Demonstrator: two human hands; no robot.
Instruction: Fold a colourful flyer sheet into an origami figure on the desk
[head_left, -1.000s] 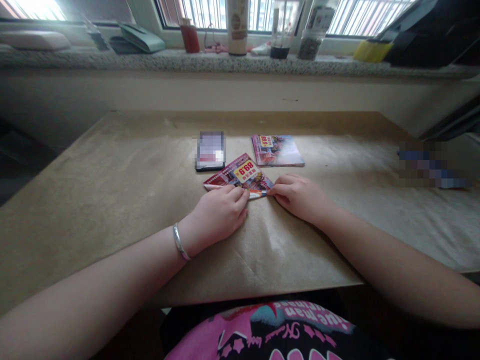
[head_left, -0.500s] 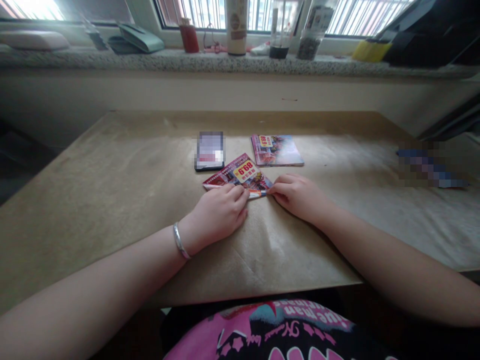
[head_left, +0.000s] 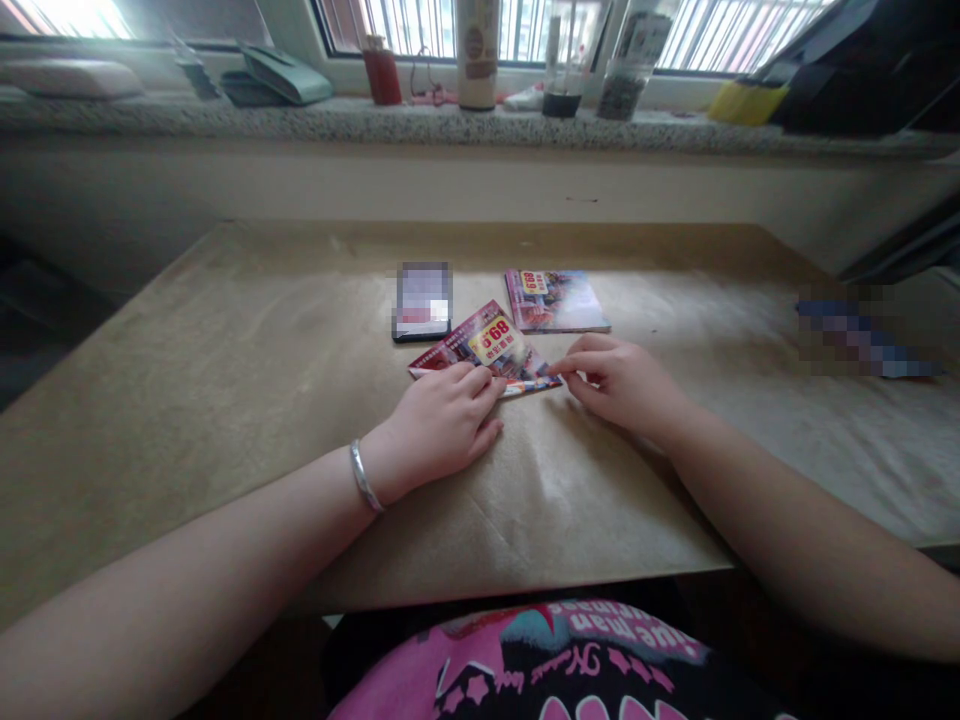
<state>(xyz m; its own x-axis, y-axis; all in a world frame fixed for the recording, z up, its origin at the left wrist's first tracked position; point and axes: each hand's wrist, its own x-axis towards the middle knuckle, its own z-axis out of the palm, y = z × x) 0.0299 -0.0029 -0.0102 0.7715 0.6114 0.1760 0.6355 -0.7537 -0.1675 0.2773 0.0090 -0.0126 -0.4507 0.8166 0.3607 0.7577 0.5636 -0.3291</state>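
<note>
Toward the middle of the counter [head_left: 225, 390], we held down a folded leaflet [head_left: 499, 338], glossy and roughly triangular, with a yellow price label and its long edge toward us. Our left hand [head_left: 446, 425] lay over the left part of this near edge; its grip was open, the fingers resting on the paper and the thumb apart from it. Our right hand [head_left: 634, 390] touched the leaflet's right corner with its fingertips; we could not tell whether that grip was closed on the paper. We wore a silver bracelet [head_left: 364, 478] on the left wrist. Just beyond the leaflet, to the left, lay a dark-edged rectangular object [head_left: 422, 300], its face blurred; to the right lay a rectangular printed stack [head_left: 562, 302] bearing a similar label. On the far windowsill [head_left: 375, 125], we saw a red bottle [head_left: 383, 72].
</note>
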